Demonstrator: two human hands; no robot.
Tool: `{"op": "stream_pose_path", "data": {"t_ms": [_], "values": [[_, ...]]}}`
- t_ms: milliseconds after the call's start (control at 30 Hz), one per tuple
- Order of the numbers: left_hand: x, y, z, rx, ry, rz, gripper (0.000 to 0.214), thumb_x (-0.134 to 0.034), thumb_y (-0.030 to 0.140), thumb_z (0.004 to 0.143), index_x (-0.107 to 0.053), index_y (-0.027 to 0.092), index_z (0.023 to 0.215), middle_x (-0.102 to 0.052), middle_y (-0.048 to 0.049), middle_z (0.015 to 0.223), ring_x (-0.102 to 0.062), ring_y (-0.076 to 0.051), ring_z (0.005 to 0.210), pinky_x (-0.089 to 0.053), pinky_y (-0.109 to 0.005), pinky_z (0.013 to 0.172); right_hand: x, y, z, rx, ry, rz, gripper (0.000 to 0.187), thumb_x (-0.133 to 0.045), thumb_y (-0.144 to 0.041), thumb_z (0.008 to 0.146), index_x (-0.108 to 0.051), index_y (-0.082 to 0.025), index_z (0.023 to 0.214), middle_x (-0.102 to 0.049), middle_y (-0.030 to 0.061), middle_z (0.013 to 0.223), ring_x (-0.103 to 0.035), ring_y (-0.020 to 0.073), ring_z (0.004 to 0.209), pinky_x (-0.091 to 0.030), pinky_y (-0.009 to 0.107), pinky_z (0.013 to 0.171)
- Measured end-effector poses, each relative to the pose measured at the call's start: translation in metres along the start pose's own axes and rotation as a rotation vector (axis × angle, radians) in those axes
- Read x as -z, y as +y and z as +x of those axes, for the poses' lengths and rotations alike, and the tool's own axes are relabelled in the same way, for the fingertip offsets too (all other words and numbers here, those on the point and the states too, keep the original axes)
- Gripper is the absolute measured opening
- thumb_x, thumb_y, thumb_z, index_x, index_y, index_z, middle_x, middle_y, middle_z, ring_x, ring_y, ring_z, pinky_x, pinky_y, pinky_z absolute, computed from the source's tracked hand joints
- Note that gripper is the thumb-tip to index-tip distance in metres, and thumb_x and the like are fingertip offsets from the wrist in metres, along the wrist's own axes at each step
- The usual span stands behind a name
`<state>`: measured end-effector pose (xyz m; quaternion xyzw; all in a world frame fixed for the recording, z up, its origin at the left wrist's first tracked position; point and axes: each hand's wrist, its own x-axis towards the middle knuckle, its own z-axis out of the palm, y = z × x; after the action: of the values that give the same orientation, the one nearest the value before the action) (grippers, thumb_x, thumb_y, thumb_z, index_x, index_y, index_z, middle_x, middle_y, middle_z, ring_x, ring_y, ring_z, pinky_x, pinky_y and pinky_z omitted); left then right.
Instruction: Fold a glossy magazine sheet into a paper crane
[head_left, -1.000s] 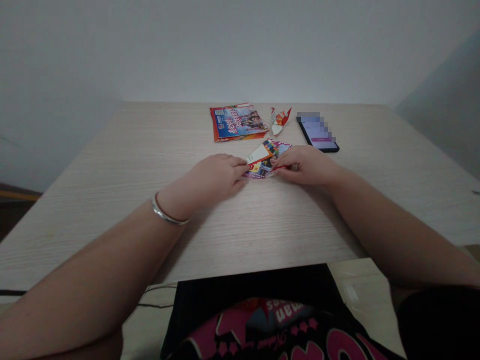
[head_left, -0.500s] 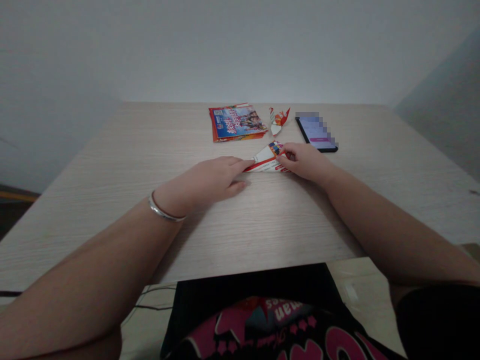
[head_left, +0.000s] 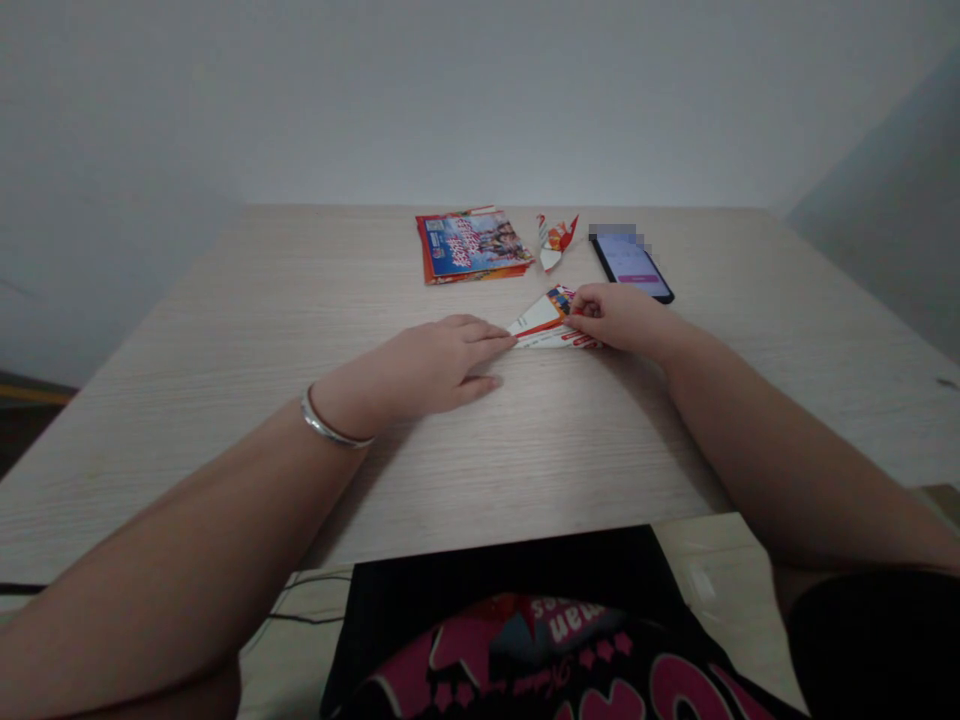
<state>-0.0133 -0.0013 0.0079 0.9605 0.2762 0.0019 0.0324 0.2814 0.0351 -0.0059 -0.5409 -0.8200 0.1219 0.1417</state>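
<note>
A folded paper [head_left: 536, 322], white with red and coloured print, lies on the table in a pointed, kite-like shape. My left hand [head_left: 439, 365] rests on the table with its fingers stretched out, the fingertips touching the paper's left tip. At the paper's right end my right hand [head_left: 619, 318] has thumb and forefinger pinched on its edge. That hand hides part of the right end. Just beyond the paper stands a small folded paper crane [head_left: 556, 240] in white, orange and red.
A stack of printed leaflets [head_left: 476, 245] lies behind the paper, left of the crane. To the crane's right is a phone [head_left: 636, 270] with a lit screen. The pale wooden table [head_left: 225, 300] meets a wall at its far edge. Thin cables [head_left: 307, 618] hang below the near edge.
Both hands and the folded paper have shifted slightly to the right. My right hand still pinches the paper's edge, and my left fingertips now lie at its left tip.
</note>
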Motion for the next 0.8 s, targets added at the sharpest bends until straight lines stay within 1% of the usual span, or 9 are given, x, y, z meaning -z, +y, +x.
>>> {"op": "stream_pose_path", "data": {"t_ms": [100,167,233,267,333,400,500,633,800], "values": [[-0.001,0.002,0.0,-0.006,0.02,-0.006,0.058,-0.047,0.041,0.106,-0.051,0.008,0.153,-0.056,-0.019,0.155,-0.053,-0.03,0.141,-0.041,-0.042,0.121,0.004,-0.01,-0.003,-0.119,-0.057,-0.078,0.011,-0.068,-0.031,0.09,-0.069,-0.022,0.083,-0.071,0.0025,0.071,-0.061,0.0177,0.063,-0.04,0.031,0.059],[-0.001,0.004,0.0,-0.018,0.034,-0.013,0.06,-0.047,0.043,0.106,-0.051,0.007,0.154,-0.055,-0.0198,0.156,-0.052,-0.03,0.142,-0.04,-0.043,0.122,0.007,-0.019,-0.006,-0.152,-0.023,-0.16,0.012,-0.067,-0.029,0.09,-0.072,-0.019,0.095,-0.075,0.0074,0.085,-0.065,0.0214,0.073,-0.044,0.033,0.065],[-0.002,0.006,0.0,-0.029,0.037,-0.013,0.061,-0.047,0.044,0.107,-0.05,0.006,0.154,-0.055,-0.0206,0.156,-0.052,-0.031,0.142,-0.039,-0.043,0.123,0.007,-0.026,-0.009,-0.049,0.106,-0.269,0.02,-0.065,-0.027,0.091,-0.074,-0.015,0.104,-0.076,0.0146,0.106,-0.068,0.0279,0.093,-0.048,0.037,0.078],[-0.002,0.007,0.001,-0.032,0.035,-0.011,0.061,-0.047,0.044,0.107,-0.05,0.005,0.154,-0.055,-0.0207,0.155,-0.052,-0.032,0.142,-0.039,-0.043,0.123,0.006,-0.029,-0.01,0.021,0.17,-0.316,0.023,-0.063,-0.027,0.092,-0.075,-0.014,0.107,-0.075,0.017,0.114,-0.066,0.0311,0.103,-0.047,0.04,0.085],[-0.003,0.007,0.001,-0.037,0.036,-0.001,0.062,-0.046,0.045,0.108,-0.049,0.005,0.155,-0.055,-0.0206,0.155,-0.052,-0.032,0.141,-0.039,-0.043,0.122,0.003,-0.036,-0.012,0.155,0.246,-0.365,0.028,-0.059,-0.031,0.096,-0.077,-0.015,0.111,-0.074,0.0176,0.122,-0.062,0.0344,0.116,-0.044,0.046,0.097],[-0.005,0.007,0.002,-0.046,0.046,0.016,0.063,-0.045,0.047,0.108,-0.048,0.006,0.156,-0.055,-0.0199,0.155,-0.052,-0.031,0.141,-0.039,-0.043,0.122,-0.002,-0.042,-0.013,0.263,0.217,-0.354,0.03,-0.057,-0.034,0.099,-0.079,-0.016,0.109,-0.076,0.0149,0.117,-0.061,0.0332,0.116,-0.04,0.047,0.103],[-0.01,0.007,0.002,-0.067,0.06,0.042,0.066,-0.046,0.05,0.107,-0.046,0.006,0.157,-0.053,-0.0192,0.158,-0.051,-0.031,0.142,-0.038,-0.042,0.123,-0.011,-0.052,-0.011,0.293,0.164,-0.38,0.031,-0.054,-0.034,0.1,-0.08,-0.017,0.1,-0.078,0.0122,0.104,-0.061,0.0311,0.109,-0.036,0.046,0.104],[-0.011,0.006,0.002,-0.076,0.053,0.038,0.066,-0.044,0.049,0.108,-0.043,0.007,0.158,-0.051,-0.0187,0.16,-0.049,-0.031,0.144,-0.038,-0.042,0.123,-0.019,-0.056,-0.005,0.235,0.089,-0.395,0.029,-0.055,-0.033,0.099,-0.079,-0.016,0.097,-0.078,0.0128,0.101,-0.063,0.029,0.102,-0.035,0.044,0.101],[-0.005,0.005,-0.002,-0.038,0.0,0.002,0.063,-0.048,0.045,0.107,-0.044,0.009,0.158,-0.05,-0.0177,0.161,-0.048,-0.028,0.147,-0.036,-0.039,0.125,-0.022,-0.049,0.0,0.119,0.007,-0.338,0.026,-0.056,-0.033,0.1,-0.078,-0.018,0.099,-0.078,0.0119,0.103,-0.064,0.0285,0.106,-0.035,0.041,0.094]]}}
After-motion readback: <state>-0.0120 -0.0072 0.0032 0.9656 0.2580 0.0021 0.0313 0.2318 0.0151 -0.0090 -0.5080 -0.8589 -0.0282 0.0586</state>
